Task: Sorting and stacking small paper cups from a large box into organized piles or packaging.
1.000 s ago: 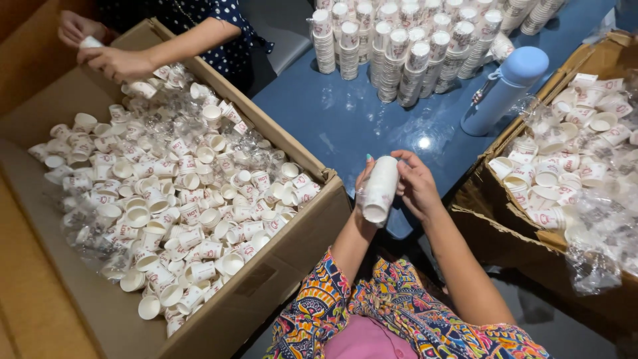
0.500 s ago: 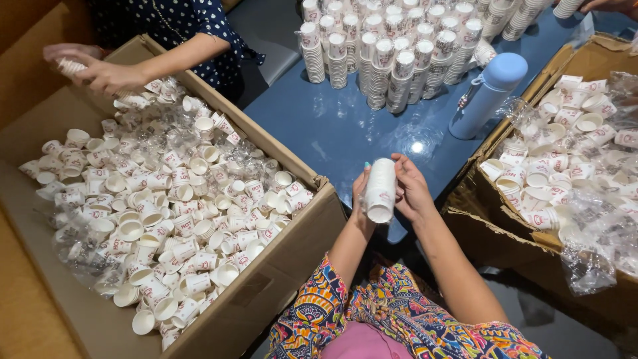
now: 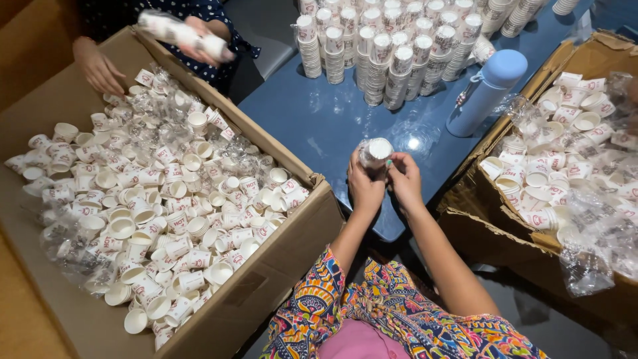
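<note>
Blue tabletop (image 3: 319, 126) occupies the centre of the head view, flanked by two open cardboard boxes. Left box (image 3: 279, 266): filled with loose small white paper cups (image 3: 166, 199), mixed orientations, some clear plastic wrap among them. Right box (image 3: 492, 226): the same kind of cups, with crumpled clear plastic (image 3: 591, 266) over its near corner. Far side of table: stacked columns of cups (image 3: 392, 46) standing upright in rows. Light-blue bottle (image 3: 485, 93) stands just beside the right box, near the stacks. Wearer's hands meet above the near table edge. Left hand (image 3: 364, 189) and right hand (image 3: 405, 179) both hold a short stack of cups (image 3: 375, 153), open end of the top cup facing the camera; a clear sleeve appears to cover it, though this is hard to confirm. Left fingers curl around the stack's side; right fingertips pinch its upper rim, thumb against it. Both hands closed on the stack, which is held clear of the table. Patterned sleeves and lap visible below. Second person at the top left: one hand (image 3: 100, 66) rests on the cups in the left box's far corner, the other hand (image 3: 199, 36) grips a wrapped sleeve of cups (image 3: 179, 33), blurred, above the box edge.
</note>
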